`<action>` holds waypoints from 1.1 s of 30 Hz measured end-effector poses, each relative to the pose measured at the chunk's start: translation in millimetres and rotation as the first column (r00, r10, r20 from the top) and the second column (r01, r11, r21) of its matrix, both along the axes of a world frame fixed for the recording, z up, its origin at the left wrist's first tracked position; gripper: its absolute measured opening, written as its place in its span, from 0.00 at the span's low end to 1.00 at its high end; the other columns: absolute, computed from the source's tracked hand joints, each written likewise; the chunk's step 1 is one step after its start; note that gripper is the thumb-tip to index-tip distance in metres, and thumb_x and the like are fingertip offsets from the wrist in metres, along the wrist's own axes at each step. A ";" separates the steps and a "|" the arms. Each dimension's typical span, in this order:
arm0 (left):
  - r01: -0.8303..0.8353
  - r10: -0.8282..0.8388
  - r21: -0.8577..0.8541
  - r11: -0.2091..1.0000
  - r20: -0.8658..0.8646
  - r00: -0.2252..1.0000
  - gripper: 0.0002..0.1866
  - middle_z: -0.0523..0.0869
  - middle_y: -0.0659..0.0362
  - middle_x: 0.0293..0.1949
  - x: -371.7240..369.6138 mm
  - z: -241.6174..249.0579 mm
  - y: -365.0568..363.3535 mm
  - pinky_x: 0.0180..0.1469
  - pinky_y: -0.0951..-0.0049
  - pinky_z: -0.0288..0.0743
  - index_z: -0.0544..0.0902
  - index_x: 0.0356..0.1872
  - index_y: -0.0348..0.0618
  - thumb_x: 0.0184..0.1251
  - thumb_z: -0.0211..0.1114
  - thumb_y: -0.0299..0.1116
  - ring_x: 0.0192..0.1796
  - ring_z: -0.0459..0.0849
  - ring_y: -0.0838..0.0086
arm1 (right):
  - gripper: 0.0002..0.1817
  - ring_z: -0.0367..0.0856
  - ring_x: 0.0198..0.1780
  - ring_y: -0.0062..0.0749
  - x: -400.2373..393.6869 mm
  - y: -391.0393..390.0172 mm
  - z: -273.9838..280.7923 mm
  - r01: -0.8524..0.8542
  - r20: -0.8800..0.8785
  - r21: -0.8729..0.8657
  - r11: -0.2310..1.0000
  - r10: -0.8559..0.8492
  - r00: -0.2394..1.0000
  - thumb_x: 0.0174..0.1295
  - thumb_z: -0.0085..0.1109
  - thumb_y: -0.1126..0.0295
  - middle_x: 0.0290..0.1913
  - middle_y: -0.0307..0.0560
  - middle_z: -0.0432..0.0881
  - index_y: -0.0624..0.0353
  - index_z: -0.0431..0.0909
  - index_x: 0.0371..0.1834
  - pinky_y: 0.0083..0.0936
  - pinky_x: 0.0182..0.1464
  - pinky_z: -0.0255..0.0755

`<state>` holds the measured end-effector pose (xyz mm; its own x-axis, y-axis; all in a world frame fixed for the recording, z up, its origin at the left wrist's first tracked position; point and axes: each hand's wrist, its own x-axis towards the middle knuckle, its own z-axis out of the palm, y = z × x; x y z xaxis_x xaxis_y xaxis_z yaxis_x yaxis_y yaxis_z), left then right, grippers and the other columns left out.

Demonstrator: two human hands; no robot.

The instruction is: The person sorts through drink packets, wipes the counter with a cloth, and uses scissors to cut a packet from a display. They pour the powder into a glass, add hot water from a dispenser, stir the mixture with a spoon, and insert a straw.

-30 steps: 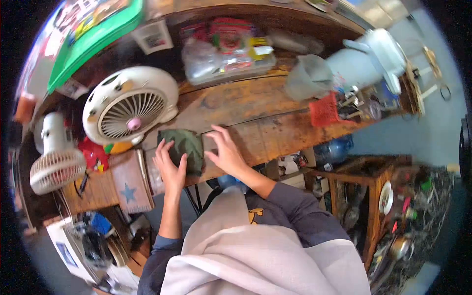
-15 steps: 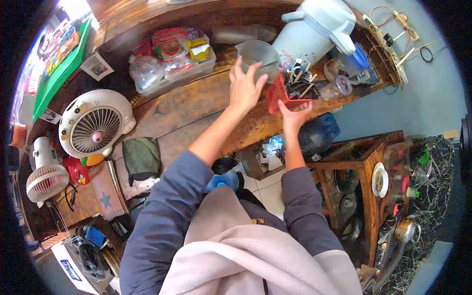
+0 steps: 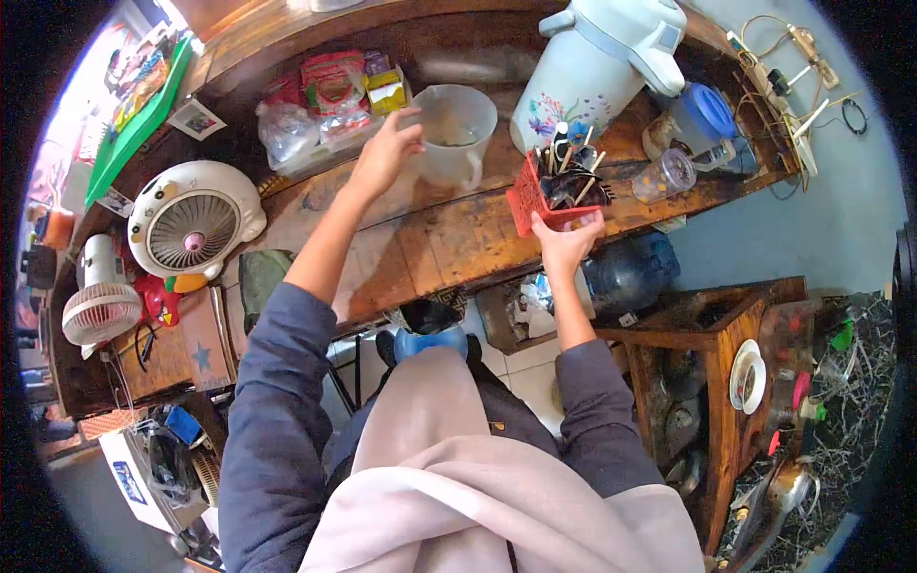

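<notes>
A red plastic basket (image 3: 528, 199) with spoons, forks and other utensils (image 3: 570, 177) stands near the front edge of the wooden counter. My right hand (image 3: 570, 239) grips its lower front edge, thumb and fingers around the rim. To the left of the basket is a translucent plastic pitcher (image 3: 457, 143), upright with its handle towards me. Beside the pitcher's left rim hovers my left hand (image 3: 387, 153), fingers loosely bent and apart, holding nothing. A pale blue flask (image 3: 583, 81) with a flower print rises behind the basket.
A clear bin of packets (image 3: 330, 143) sits at the counter's back. An animal-shaped fan (image 3: 196, 224) and a smaller fan (image 3: 100, 301) stand left. Right of the basket are a clear cup (image 3: 664, 175) and a blue-lidded container (image 3: 702, 119). A wooden rack (image 3: 716, 382) stands below right.
The pitcher now stands further left, away from the flask. My left hand has moved left along with it. The basket stays in my right hand, and the view has shifted slightly.
</notes>
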<state>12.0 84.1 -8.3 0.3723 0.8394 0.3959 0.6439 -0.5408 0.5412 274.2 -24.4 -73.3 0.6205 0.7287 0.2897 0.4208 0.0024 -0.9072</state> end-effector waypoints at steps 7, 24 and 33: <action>0.016 0.003 -0.076 0.997 0.248 0.969 0.09 0.70 0.52 0.53 -31.3 4.9 -22.3 0.43 0.73 0.77 0.74 0.38 0.35 0.55 0.53 0.18 0.43 0.80 0.69 | 0.51 0.62 0.56 0.43 -32.1 28.8 3.6 -0.117 -0.016 0.095 0.989 0.119 0.993 0.29 0.77 0.67 0.53 0.59 0.62 0.67 0.51 0.56 0.36 0.57 0.60; -0.333 0.329 0.058 0.941 0.061 0.942 0.31 0.56 0.52 0.65 -0.9 -10.0 -66.7 0.55 0.63 0.68 0.64 0.60 0.55 0.53 0.58 0.23 0.60 0.65 0.53 | 0.48 0.62 0.56 0.51 -50.5 100.3 -13.0 -0.222 0.098 0.250 0.942 0.203 0.974 0.30 0.75 0.67 0.52 0.60 0.63 0.68 0.54 0.55 0.39 0.59 0.55; -0.174 0.389 -0.462 0.870 0.424 0.818 0.44 0.50 0.47 0.66 16.7 -29.0 -99.2 0.59 0.62 0.62 0.41 0.67 0.42 0.56 0.63 0.33 0.62 0.63 0.55 | 0.52 0.69 0.52 0.48 207.8 104.0 -22.6 0.534 0.145 0.050 0.844 -0.535 0.832 0.25 0.79 0.59 0.51 0.62 0.69 0.72 0.57 0.54 0.40 0.52 0.66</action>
